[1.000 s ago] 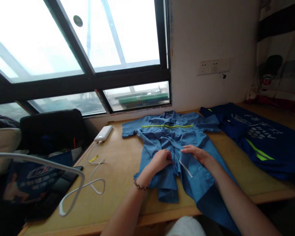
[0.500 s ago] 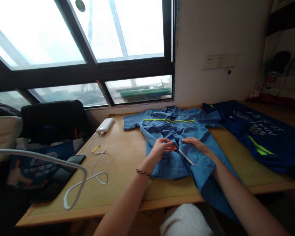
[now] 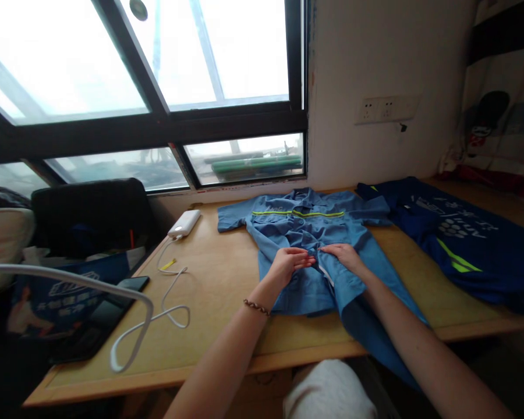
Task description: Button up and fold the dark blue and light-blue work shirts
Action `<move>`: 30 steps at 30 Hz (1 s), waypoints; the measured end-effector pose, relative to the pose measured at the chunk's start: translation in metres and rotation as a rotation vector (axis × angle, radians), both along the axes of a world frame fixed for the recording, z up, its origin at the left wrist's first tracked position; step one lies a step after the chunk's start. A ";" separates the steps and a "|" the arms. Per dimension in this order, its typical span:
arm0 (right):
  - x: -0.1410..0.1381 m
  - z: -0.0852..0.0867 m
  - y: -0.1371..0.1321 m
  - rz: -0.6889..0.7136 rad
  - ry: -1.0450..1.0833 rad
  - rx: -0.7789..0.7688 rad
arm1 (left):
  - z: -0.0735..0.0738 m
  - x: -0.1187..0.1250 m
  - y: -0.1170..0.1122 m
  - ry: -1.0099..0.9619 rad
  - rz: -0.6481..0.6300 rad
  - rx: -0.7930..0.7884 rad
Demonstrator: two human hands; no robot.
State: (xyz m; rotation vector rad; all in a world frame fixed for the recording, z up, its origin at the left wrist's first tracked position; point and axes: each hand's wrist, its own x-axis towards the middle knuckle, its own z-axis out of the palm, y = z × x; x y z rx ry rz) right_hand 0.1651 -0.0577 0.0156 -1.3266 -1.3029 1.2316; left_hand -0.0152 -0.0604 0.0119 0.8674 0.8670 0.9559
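A blue short-sleeved work shirt [image 3: 279, 233] with a yellow-green stripe across its chest lies spread on the wooden table, collar toward the wall. My left hand [image 3: 289, 263], with a braided bracelet at the wrist, pinches one front edge near the middle. On the other front edge my right hand [image 3: 341, 256] grips the cloth with bent fingers. Between and just below my hands a white strip [image 3: 326, 273] shows along the opening. The fingertips nearly meet, and what lies between them is too small to make out. The shirt's lower right part hangs over the table's front edge.
A navy shirt [image 3: 475, 238] with white print lies on the right. To the left are a white power bank [image 3: 184, 224], its looping white cable [image 3: 174, 291] and a dark phone [image 3: 133, 283]. A blue printed bag [image 3: 76, 297] stands beyond the table's left edge [image 3: 113, 314].
My right hand has moved slightly left, closer to my left hand. The right front of the shirt has shifted with it, and less of the white strip shows. The view has turned slightly.
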 end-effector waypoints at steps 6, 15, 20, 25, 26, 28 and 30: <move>-0.002 -0.001 0.001 0.073 0.104 0.000 | 0.000 -0.001 0.001 0.026 0.011 0.032; -0.004 -0.001 0.000 0.141 0.119 -0.047 | -0.003 -0.001 0.001 0.044 0.013 0.028; -0.001 -0.012 0.007 0.116 0.087 -0.077 | -0.005 -0.002 0.001 0.042 0.020 0.019; -0.007 -0.014 0.003 0.141 0.235 -0.127 | -0.003 -0.001 0.000 0.073 0.044 0.018; -0.009 -0.012 0.000 0.138 0.241 -0.117 | -0.003 -0.001 0.000 0.076 0.044 0.023; -0.012 -0.009 -0.005 0.123 0.208 -0.070 | -0.003 0.000 0.000 0.081 0.035 0.037; -0.015 -0.007 -0.008 0.109 0.132 0.003 | -0.004 0.000 0.000 0.088 0.017 0.052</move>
